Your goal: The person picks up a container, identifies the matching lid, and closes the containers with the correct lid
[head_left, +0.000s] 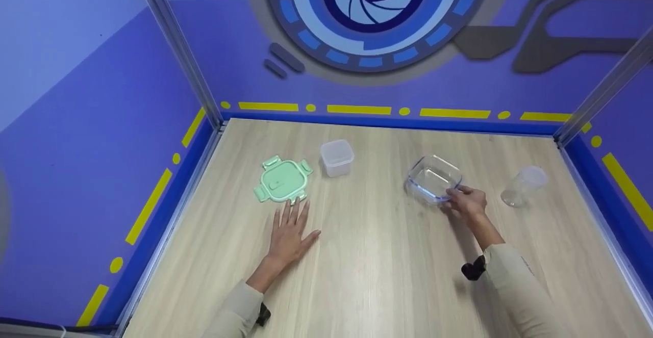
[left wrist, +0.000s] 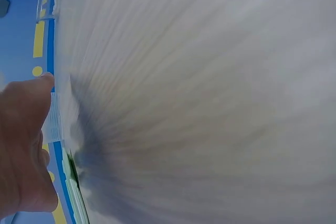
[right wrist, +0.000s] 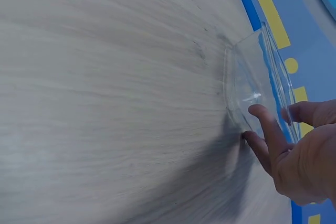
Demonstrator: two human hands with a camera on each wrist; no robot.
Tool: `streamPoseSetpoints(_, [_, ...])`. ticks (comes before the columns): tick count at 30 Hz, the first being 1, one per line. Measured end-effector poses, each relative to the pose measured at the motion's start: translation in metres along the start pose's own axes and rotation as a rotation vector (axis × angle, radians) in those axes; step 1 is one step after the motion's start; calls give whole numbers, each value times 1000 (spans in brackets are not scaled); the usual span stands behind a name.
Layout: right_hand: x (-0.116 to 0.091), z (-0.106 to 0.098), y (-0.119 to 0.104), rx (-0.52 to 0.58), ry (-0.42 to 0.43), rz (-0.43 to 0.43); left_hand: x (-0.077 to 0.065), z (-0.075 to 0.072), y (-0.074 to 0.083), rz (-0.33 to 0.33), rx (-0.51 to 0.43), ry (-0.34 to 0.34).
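At the right, my right hand (head_left: 467, 203) pinches the near right corner of a square clear glass container (head_left: 434, 177). In the right wrist view the thumb is at the rim of the glass container (right wrist: 249, 77) and the fingers are against its outer wall. My left hand (head_left: 290, 236) is held over the table with straight, spread fingers and grips nothing. Its fingertips are right at the near flap of a mint-green snap lid (head_left: 284, 181), which lies flat with its flaps folded out. In the left wrist view, the left hand (left wrist: 23, 145) partly hides what is behind it.
Beside the lid stands a small translucent plastic tub (head_left: 337, 158). A clear cup (head_left: 525, 187) stands to the right of the glass container. Blue panels (head_left: 367, 91) border the wooden table (head_left: 377, 256) at the back and both sides.
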State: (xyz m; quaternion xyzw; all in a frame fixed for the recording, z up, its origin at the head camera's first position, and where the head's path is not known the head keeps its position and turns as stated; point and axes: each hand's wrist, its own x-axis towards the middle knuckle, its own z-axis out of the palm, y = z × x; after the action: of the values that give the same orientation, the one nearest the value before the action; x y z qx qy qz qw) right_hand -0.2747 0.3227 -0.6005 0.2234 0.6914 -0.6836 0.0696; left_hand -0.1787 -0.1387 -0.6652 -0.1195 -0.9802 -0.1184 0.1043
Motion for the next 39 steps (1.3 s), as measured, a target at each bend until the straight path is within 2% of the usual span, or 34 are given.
streamPoseSetpoints(3, [-2, -3, 2, 40, -20, 24, 0, -1, 0, -11, -25, -19])
streamPoseSetpoints(9, [-7, -7, 4, 42, -63, 9, 3, -4, 3, -7, -56, -35])
streamPoseSetpoints(12, [-11, -8, 5, -1, -61, -17, 5, -4, 5, -7, -67, -45])
streamPoseSetpoints(16, [-17, -8, 7, -153, -54, -62, 5, -4, 6, -7, -85, -50])
streamPoseSetpoints(18, [-21, -6, 8, -191, -73, -84, 5, -3, 6, -4, -84, -43])
streamPoseSetpoints(24, [-43, 7, 12, -187, -164, -86, 2, -6, 6, -4, -78, -47])
streamPoseSetpoints(31, [-66, 26, 30, -270, -249, -80, 2, -9, 7, -4, -87, -57])
streamPoseSetpoints(39, [-84, 50, 43, -293, -286, -110, 2, -9, 4, -5, -94, -55])
